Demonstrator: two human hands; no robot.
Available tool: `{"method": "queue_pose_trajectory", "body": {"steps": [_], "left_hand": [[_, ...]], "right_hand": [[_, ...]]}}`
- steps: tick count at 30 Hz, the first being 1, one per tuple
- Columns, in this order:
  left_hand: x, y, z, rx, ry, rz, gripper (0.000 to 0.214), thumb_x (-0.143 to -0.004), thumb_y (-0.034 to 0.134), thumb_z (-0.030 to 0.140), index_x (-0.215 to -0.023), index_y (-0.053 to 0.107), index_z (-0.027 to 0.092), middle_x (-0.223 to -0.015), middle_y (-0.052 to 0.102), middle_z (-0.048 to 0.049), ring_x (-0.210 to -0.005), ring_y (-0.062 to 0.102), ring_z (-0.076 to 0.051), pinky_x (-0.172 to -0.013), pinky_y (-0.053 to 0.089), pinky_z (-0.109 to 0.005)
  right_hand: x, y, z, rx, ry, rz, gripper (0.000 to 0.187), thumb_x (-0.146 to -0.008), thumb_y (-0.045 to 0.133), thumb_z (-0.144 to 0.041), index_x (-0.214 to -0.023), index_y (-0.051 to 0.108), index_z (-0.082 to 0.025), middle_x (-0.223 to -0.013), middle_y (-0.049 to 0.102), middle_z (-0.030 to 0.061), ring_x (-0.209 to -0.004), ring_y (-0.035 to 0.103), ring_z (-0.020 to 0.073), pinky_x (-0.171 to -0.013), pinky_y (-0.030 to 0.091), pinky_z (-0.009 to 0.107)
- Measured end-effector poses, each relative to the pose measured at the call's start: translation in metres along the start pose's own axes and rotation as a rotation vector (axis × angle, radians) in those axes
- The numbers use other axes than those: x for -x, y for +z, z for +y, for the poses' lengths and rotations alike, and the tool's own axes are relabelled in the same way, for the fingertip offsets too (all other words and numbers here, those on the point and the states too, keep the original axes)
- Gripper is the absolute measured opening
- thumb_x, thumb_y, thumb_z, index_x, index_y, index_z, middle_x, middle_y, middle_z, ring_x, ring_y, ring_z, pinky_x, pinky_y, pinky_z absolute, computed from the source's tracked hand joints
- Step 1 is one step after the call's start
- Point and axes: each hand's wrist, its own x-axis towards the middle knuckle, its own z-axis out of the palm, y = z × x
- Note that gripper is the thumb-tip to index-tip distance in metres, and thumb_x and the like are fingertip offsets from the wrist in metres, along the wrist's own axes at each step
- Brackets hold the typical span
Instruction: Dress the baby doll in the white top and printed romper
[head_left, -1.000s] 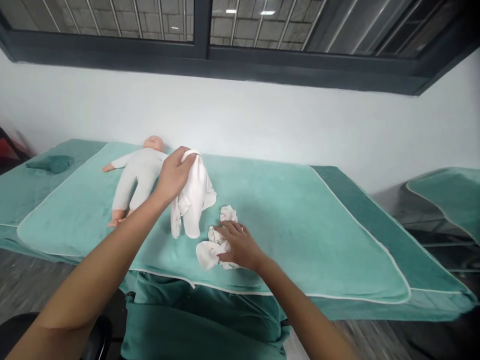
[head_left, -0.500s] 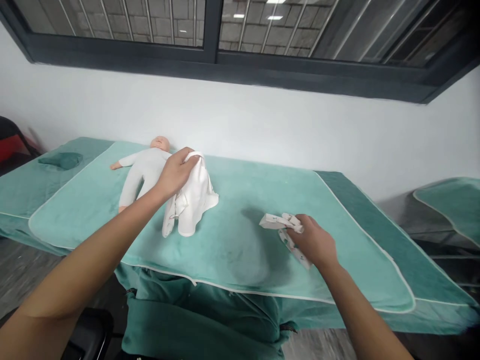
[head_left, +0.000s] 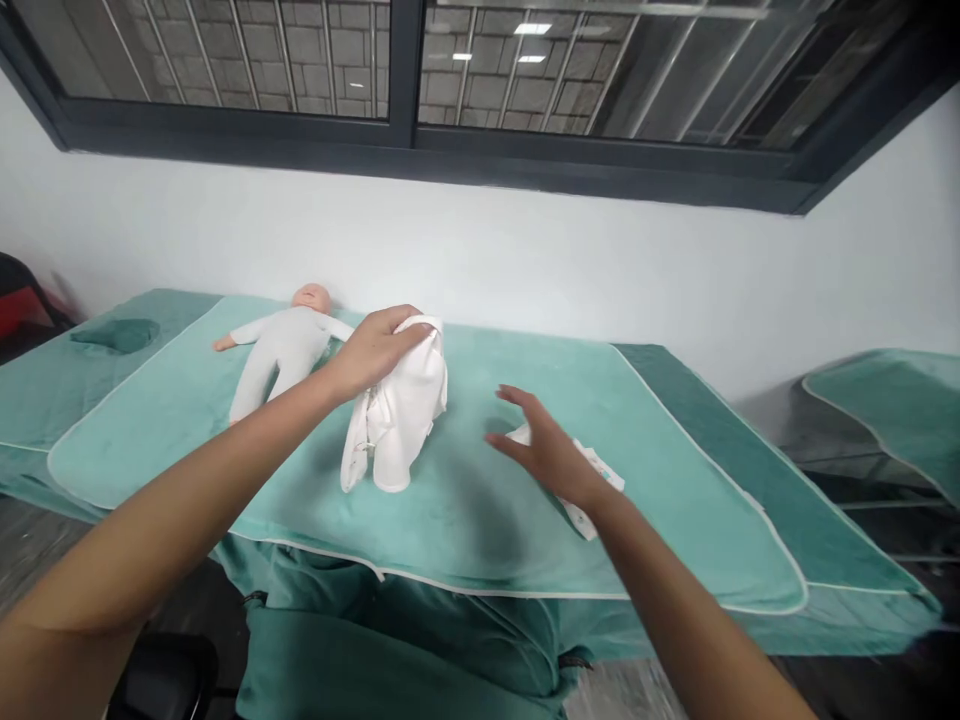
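While the white garment (head_left: 420,400) hangs bunched above the middle of the pale green mat (head_left: 465,555), the left hand (head_left: 379,350) has it by the top edge, grip closed firmly on the fabric! Two tube-like ends dangle at the bottom; whether they brush the mat, I can't tell from this angle.

Over to the right hand (head_left: 555,455): grip wide open, thumb and fingers apart, nothing between them, and pointed towards that garment. Just behind and beneath it, partly hidden, lies the printed cloth (head_left: 602,468), crumpled on the mat; contact with the hand is impossible to call.

So how far along are we? Partway, I'd judge: the two pieces are apart, one held up, one down on the mat, but the garment isn't opened out and the cloth isn't smoothed flat.

Further left, the doll (head_left: 289,340) lies on its back, arms spread, its legs partly behind the left forearm. Beyond it, a dark green cushion (head_left: 116,335) sits at the far left of the bed (head_left: 870,610), with a white wall (head_left: 525,250) and a dark-framed window (head_left: 405,135) behind.
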Motion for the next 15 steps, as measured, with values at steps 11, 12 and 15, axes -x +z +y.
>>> {"method": "queue_pose_trajectory", "body": {"steps": [11,12,15], "left_hand": [[0.011,-0.023,-0.002,-0.417,0.161,-0.031,0.025,-0.095,0.049,0.036,-0.097,0.069,0.022,-0.093,0.073,-0.0013,-0.088,0.065,-0.021,-0.077,0.045,-0.030],[0.011,-0.026,-0.006,-0.492,0.175,-0.013,0.025,-0.097,0.047,0.035,-0.098,0.068,0.022,-0.094,0.073,-0.0018,-0.088,0.065,-0.022,-0.076,0.045,-0.031],[0.011,-0.033,-0.022,-0.809,0.170,0.054,0.026,-0.098,0.042,0.026,-0.106,0.066,0.022,-0.101,0.072,-0.0061,-0.087,0.067,-0.025,-0.073,0.043,-0.034]], "right_hand": [[-0.108,0.041,-0.099,-0.544,-0.159,-0.061,0.037,-0.088,0.064,-0.056,-0.080,0.058,-0.020,-0.074,0.055,-0.0031,-0.069,0.050,0.0135,-0.062,0.040,0.025],[-0.111,0.040,-0.103,-0.431,-0.175,-0.032,0.033,-0.091,0.061,-0.051,-0.078,0.057,-0.021,-0.072,0.054,-0.0029,-0.068,0.049,0.0135,-0.062,0.038,0.026],[-0.118,0.037,-0.109,-0.020,-0.224,0.076,0.018,-0.095,0.051,-0.034,-0.090,0.063,-0.021,-0.084,0.063,0.0012,-0.075,0.054,0.0168,-0.068,0.038,0.028]]}}
